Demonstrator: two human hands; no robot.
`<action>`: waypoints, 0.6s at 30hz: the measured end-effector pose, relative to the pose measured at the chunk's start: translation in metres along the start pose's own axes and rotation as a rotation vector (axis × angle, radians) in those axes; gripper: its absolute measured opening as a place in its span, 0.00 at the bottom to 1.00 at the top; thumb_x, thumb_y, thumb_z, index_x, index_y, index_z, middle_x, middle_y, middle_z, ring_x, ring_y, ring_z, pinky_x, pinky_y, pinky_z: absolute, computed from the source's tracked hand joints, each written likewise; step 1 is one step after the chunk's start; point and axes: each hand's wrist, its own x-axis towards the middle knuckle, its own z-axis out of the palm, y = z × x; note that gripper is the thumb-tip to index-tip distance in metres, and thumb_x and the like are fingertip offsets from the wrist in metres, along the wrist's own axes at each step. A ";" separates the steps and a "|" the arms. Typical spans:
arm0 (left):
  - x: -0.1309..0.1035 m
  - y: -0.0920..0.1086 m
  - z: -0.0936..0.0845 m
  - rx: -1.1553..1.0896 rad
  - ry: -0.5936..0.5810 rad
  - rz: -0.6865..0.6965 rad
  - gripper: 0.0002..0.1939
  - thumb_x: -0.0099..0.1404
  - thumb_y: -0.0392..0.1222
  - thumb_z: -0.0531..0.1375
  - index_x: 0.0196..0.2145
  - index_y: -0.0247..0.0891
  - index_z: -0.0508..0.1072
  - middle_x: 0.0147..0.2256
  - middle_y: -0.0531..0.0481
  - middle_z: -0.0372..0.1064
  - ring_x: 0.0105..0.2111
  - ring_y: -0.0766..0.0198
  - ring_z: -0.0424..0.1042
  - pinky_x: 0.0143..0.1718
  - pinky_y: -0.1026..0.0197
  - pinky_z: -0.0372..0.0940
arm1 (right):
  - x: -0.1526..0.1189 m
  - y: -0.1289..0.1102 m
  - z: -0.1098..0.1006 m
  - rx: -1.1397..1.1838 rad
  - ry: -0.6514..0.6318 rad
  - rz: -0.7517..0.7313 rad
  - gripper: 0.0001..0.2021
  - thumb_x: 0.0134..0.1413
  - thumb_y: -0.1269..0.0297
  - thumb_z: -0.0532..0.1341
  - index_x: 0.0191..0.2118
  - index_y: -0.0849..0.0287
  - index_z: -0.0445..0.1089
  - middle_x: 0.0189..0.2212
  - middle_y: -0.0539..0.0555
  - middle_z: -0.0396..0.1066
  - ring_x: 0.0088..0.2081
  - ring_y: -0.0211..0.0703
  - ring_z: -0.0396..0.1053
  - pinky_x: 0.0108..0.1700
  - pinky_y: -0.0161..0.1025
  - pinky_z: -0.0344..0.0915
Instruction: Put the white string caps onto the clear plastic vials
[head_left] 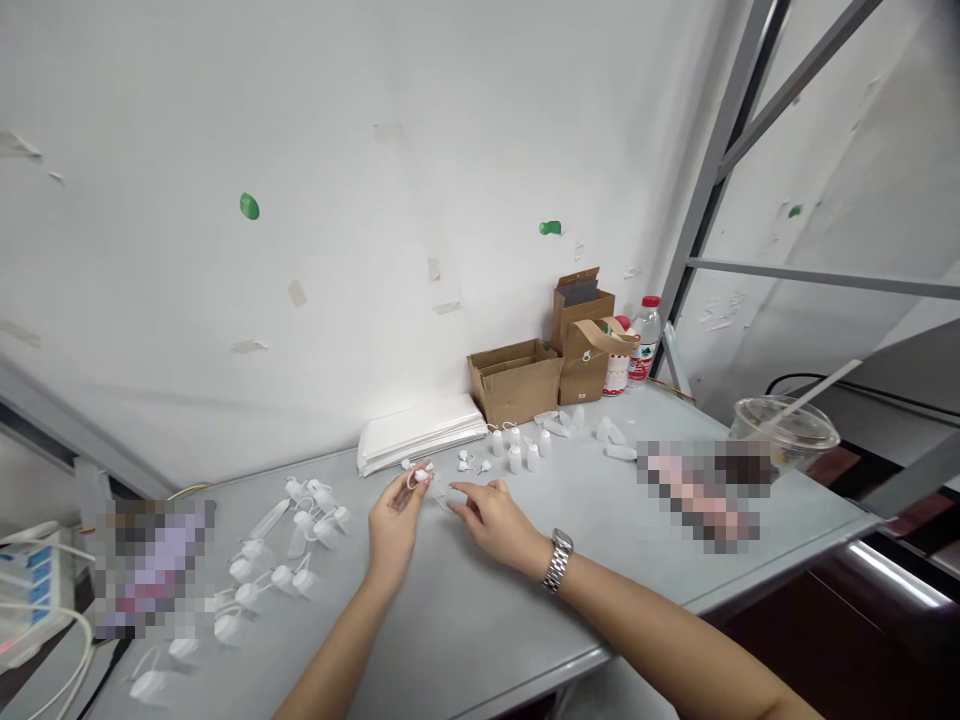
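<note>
My left hand [395,515] is raised just above the grey table, its thumb and fingers closed on a small white cap with a loop [421,476]. Facing it, my right hand [501,522] has thumb and index finger around a small clear plastic piece [442,499], too faint to make out exactly. Several small white bottles [515,458] stand beyond my right hand. Small white fittings [465,461] lie between them and my left hand. Left of my left hand are more translucent pieces with white looped caps [302,520], spread loosely along the table.
A stack of white sheets [420,432] lies against the wall, beside an open cardboard box [516,382]. A brown paper bag [583,365] and a red-capped bottle [646,340] stand behind. At right is a plastic cup with a straw [784,425]; at left, a power strip [34,590].
</note>
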 end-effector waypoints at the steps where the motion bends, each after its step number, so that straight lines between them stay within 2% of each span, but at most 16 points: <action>1: 0.003 0.001 0.004 0.009 -0.034 -0.008 0.16 0.49 0.44 0.62 0.37 0.35 0.72 0.42 0.43 0.71 0.45 0.57 0.68 0.50 0.54 0.59 | -0.004 0.000 -0.004 -0.001 0.003 -0.001 0.16 0.59 0.61 0.49 0.49 0.59 0.64 0.27 0.53 0.73 0.33 0.43 0.66 0.43 0.41 0.54; 3: 0.009 0.004 0.015 0.024 -0.112 -0.020 0.16 0.48 0.44 0.62 0.36 0.35 0.72 0.41 0.43 0.72 0.43 0.56 0.69 0.49 0.53 0.60 | -0.014 0.000 -0.014 -0.007 0.005 0.005 0.15 0.59 0.63 0.49 0.49 0.58 0.64 0.27 0.53 0.73 0.32 0.42 0.66 0.43 0.41 0.54; 6: 0.017 0.003 0.042 0.042 -0.205 -0.012 0.16 0.47 0.42 0.62 0.36 0.36 0.72 0.40 0.43 0.72 0.42 0.57 0.70 0.47 0.53 0.61 | -0.035 0.005 -0.030 -0.031 0.002 0.034 0.14 0.59 0.64 0.49 0.48 0.58 0.65 0.28 0.54 0.73 0.32 0.42 0.66 0.43 0.41 0.55; 11: 0.017 -0.010 0.084 0.065 -0.241 -0.044 0.17 0.45 0.39 0.64 0.36 0.36 0.72 0.37 0.43 0.73 0.38 0.58 0.71 0.44 0.54 0.63 | -0.066 0.019 -0.053 -0.078 0.032 0.096 0.14 0.59 0.65 0.48 0.48 0.57 0.64 0.28 0.53 0.72 0.32 0.43 0.66 0.41 0.41 0.56; 14: 0.013 -0.020 0.094 0.050 -0.218 -0.058 0.17 0.44 0.38 0.64 0.35 0.36 0.72 0.35 0.44 0.73 0.37 0.59 0.71 0.44 0.54 0.63 | -0.077 0.030 -0.065 -0.119 0.044 0.104 0.14 0.59 0.66 0.48 0.48 0.56 0.64 0.28 0.53 0.72 0.31 0.42 0.65 0.41 0.41 0.56; 18: 0.014 -0.029 0.097 0.075 -0.189 -0.063 0.15 0.43 0.37 0.65 0.33 0.36 0.71 0.34 0.45 0.73 0.36 0.58 0.71 0.44 0.53 0.63 | -0.084 0.044 -0.078 -0.243 0.040 0.081 0.14 0.59 0.67 0.47 0.46 0.59 0.65 0.29 0.56 0.72 0.30 0.43 0.65 0.41 0.42 0.55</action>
